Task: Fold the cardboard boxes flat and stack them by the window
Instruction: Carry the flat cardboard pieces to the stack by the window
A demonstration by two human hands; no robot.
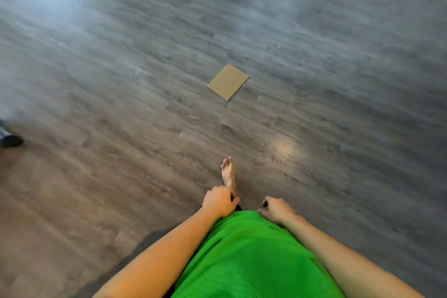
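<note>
A: Any cardboard (228,81) in sight?
B: Just 1 flat piece, lying on the floor (96,80) well ahead of the bare foot (228,173).
A: Hands?
B: Left hand (219,201) and right hand (278,209) loosely curled, holding nothing.
A: Left to do?
B: Probably picking up and stacking; no window or stack visible.

I read the floor (121,104) as grey-brown wood-grain planks, smooth with a satin sheen; it returns 2 bright glare patches, 1 at upper left and 1 small warm spot near the foot (228,174). The flat piece of cardboard (228,81) looks matt tan paperboard, plain and unprinted on its upper face. The green shirt (246,256) appears to be a synthetic mesh cloth with fine perforations, faintly lustrous. I cannot tell the material of the dark object (9,139) at the left edge.
</note>
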